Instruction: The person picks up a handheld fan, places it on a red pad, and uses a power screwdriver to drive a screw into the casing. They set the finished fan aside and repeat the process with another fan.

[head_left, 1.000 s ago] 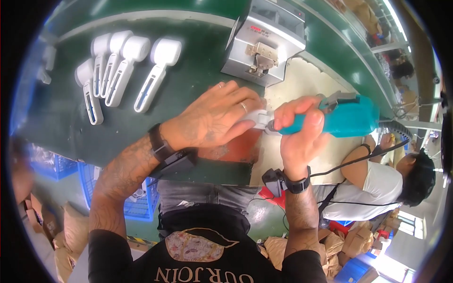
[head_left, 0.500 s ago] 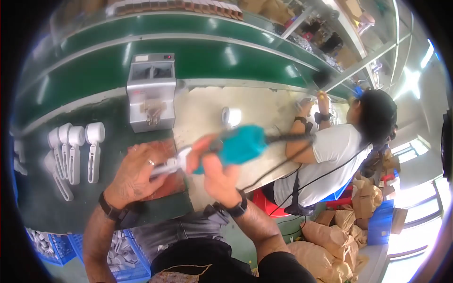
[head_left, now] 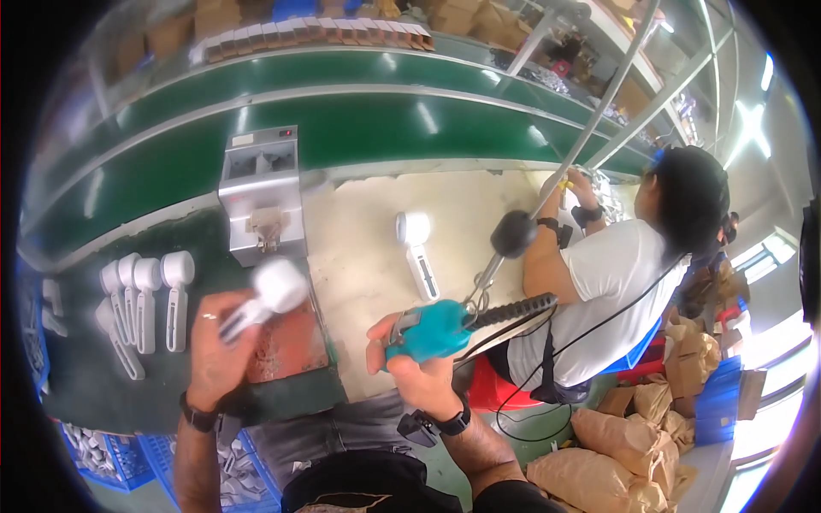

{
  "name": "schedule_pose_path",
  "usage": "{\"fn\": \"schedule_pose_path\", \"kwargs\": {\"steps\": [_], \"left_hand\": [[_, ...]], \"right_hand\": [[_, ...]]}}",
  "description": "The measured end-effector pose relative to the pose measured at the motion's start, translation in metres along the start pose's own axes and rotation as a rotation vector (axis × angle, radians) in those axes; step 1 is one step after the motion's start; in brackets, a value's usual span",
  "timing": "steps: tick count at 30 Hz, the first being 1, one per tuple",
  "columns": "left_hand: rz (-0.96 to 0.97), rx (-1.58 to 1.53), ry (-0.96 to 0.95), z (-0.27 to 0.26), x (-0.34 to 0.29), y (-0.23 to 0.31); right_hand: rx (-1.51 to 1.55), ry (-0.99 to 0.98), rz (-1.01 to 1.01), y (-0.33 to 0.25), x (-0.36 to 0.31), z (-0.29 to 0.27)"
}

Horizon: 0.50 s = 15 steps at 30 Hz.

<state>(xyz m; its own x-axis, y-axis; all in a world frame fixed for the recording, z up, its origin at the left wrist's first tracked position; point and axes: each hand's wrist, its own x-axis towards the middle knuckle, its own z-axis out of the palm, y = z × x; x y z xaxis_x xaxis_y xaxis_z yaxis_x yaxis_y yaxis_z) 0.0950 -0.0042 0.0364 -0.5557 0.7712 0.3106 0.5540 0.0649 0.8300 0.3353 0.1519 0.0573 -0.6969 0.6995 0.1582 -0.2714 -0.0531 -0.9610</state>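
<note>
My left hand point(head_left: 222, 346) is closed round the slotted handle of a white round-headed piece point(head_left: 279, 285), its head blurred and pointing up and right. Below the piece lies a worn red mat point(head_left: 286, 346). In my right hand point(head_left: 419, 376) is a teal electric screwdriver point(head_left: 432, 330), gripped round its body and hung from a metal hook. The screwdriver is apart from the piece in my left hand. Another white round-headed piece point(head_left: 422, 265) lies on the pale bench just beyond the screwdriver. Several more like it point(head_left: 145, 299) lie side by side on the dark green bench to the left.
A silver screw-feeder machine point(head_left: 263, 197) stands behind the mat. A black weight point(head_left: 514, 234) hangs on a cord above the bench. At right sits a co-worker in a white shirt point(head_left: 590, 299). Blue crates point(head_left: 128, 462) of white parts stand below the bench, front left.
My hands have moved apart. The screwdriver has come away from the white piece, and my left hand has lifted that piece with its round head upward. The view has shifted slightly.
</note>
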Motion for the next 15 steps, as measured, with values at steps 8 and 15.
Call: {"fn": "schedule_pose_path", "kwargs": {"steps": [8,15], "left_hand": [[-0.074,0.43,0.323,-0.09,-0.043,-0.093],[0.018,0.607,0.339,-0.088,-0.022,-0.099]], "right_hand": [[0.095,-0.065,0.028,0.021,0.001,-0.001],[-0.038,0.038,-0.112,0.006,0.007,0.005]]}}
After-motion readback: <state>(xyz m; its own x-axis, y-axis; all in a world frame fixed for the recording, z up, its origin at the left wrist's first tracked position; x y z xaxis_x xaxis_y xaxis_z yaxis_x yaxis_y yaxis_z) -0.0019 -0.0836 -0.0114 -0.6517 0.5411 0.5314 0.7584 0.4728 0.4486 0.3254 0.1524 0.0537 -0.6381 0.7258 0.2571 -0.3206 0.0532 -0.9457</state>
